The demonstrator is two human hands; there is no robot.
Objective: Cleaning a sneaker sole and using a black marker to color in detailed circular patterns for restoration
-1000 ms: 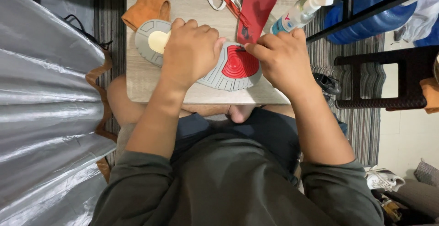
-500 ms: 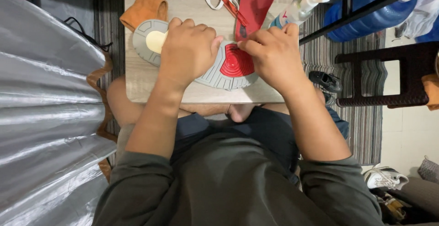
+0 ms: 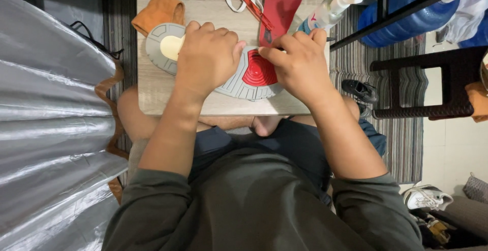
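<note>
You're working on the upturned shoe sole (image 3: 239, 81), probably cleaning its tread. Your left hand (image 3: 208, 58) is pressing flat over the grey midsection, pinning it to the small wooden table (image 3: 168, 98). Your right hand (image 3: 300, 63) is pinching closed at the red forefoot circle (image 3: 258, 70), though I can't tell what it's gripping. Next you're needing steady downward pressure so the sole isn't sliding.
</note>
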